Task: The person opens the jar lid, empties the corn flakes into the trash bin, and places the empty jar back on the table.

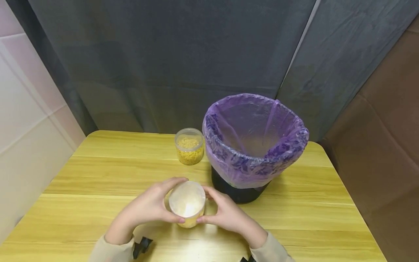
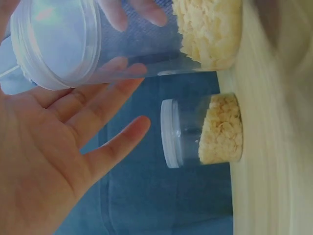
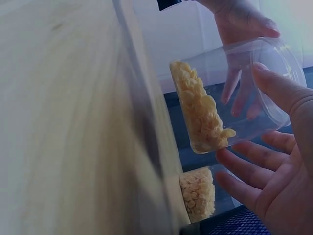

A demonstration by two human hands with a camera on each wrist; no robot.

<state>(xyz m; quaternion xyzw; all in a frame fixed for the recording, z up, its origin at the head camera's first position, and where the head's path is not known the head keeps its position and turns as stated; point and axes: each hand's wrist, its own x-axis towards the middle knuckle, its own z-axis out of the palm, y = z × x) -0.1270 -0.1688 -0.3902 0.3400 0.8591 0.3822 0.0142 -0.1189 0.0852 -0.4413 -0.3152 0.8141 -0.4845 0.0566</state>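
A clear plastic jar (image 1: pixel 187 203) with a whitish translucent top stands between both hands, above the front middle of the table. Pale yellow flakes (image 3: pixel 195 105) cover its bottom in the right wrist view. My left hand (image 1: pixel 152 203) holds the jar's left side, thumb in front and fingers behind. From the right, my right hand (image 1: pixel 226 213) holds it the same way. Whether its base touches the table I cannot tell. Farther back, a second clear jar (image 1: pixel 190 147) sits upright with similar yellow flakes, apart from both hands.
A black bin (image 1: pixel 242 191) lined with a purple patterned bag (image 1: pixel 255 160) stands right of the second jar, just beyond the right hand. The wooden table (image 1: pixel 108 171) ends at a dark curtain (image 1: pixel 157 65). Black straps show at both wrists.
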